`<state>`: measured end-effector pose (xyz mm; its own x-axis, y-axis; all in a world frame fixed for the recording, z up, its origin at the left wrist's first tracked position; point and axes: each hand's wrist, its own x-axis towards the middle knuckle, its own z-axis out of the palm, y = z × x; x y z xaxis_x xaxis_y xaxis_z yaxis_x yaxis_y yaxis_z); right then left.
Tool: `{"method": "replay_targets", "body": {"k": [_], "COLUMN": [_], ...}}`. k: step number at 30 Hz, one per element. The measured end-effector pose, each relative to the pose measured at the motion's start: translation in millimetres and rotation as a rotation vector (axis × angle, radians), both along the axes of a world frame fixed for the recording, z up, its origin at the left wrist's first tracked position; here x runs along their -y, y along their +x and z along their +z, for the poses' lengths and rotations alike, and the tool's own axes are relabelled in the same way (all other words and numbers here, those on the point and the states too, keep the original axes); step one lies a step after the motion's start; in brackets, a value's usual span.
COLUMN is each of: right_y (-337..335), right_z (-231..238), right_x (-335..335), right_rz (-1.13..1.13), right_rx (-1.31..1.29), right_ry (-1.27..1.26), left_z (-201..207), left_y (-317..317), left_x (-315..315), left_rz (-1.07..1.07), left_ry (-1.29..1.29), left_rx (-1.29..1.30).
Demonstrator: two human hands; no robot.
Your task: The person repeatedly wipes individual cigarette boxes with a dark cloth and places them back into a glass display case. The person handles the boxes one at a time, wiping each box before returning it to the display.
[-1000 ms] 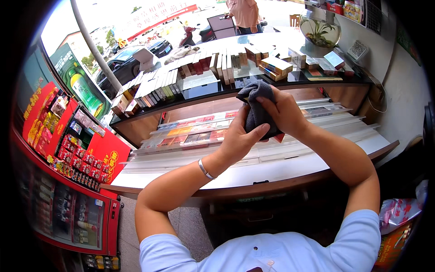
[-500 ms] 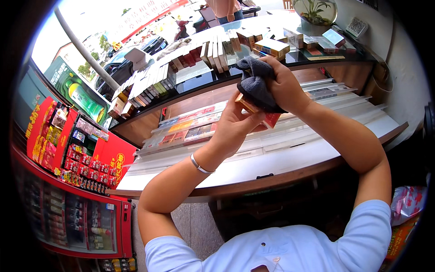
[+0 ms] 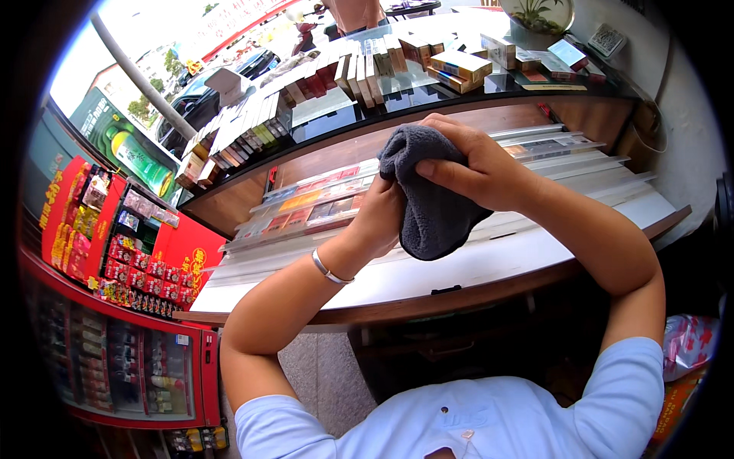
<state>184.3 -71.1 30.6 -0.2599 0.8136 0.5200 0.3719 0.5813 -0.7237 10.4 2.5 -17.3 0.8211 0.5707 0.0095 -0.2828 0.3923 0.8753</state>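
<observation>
A dark grey cloth (image 3: 437,205) hangs bunched between my two hands over the white shelf. My right hand (image 3: 480,164) grips it from the right, thumb pressed on its front and fingers over its top. At the cloth's left side is my left hand (image 3: 380,216), with a silver bangle on the wrist. Its fingers are mostly behind the cloth. The small red box it held a moment earlier is now covered by the cloth, so the grip on it is hidden.
Ahead, a dark glass counter (image 3: 325,126) carries rows of small boxes (image 3: 264,126) and a fishbowl (image 3: 537,17). Below are slotted trays with packs (image 3: 306,206). A red snack rack (image 3: 138,245) and drinks fridge (image 3: 126,371) stand left. Someone (image 3: 355,14) stands beyond the counter.
The cloth has come down and unfolded in front of the small red box, hiding it. My right hand has lowered, its thumb now on the cloth's front; my left hand has shifted slightly left.
</observation>
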Motion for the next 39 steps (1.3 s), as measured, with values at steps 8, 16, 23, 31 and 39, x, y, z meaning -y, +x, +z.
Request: {"method": "replay_targets", "body": {"k": [8, 16, 23, 31, 39], "right_y": [1.8, 3.8, 43.4, -13.0, -0.4], "right_z": [-8.5, -10.9, -4.1, -4.7, -8.4], "right_x": [-6.2, -13.4, -36.6, 8.7, 0.8], "right_rz": [0.153, 0.116, -0.268, -0.276, -0.021], "right_rx": [-0.391, -0.476, -0.85, 0.274, -0.102], "right_ry": [-0.285, -0.227, -0.197, 0.141, -0.262], "left_z": [-15.6, 14.1, 29.0, 22.6, 33.9], "left_y": [1.9, -6.3, -2.6, -13.1, -7.4], "left_x": [-10.2, 6.8, 1.7, -20.9, -11.8], "left_rz": [-0.089, 0.009, 0.116, 0.385, 0.553], "left_ry": [-0.109, 1.234, 1.328, 1.64, 1.938], "left_rx": [0.01, -0.281, 0.015, -0.282, -0.091]}}
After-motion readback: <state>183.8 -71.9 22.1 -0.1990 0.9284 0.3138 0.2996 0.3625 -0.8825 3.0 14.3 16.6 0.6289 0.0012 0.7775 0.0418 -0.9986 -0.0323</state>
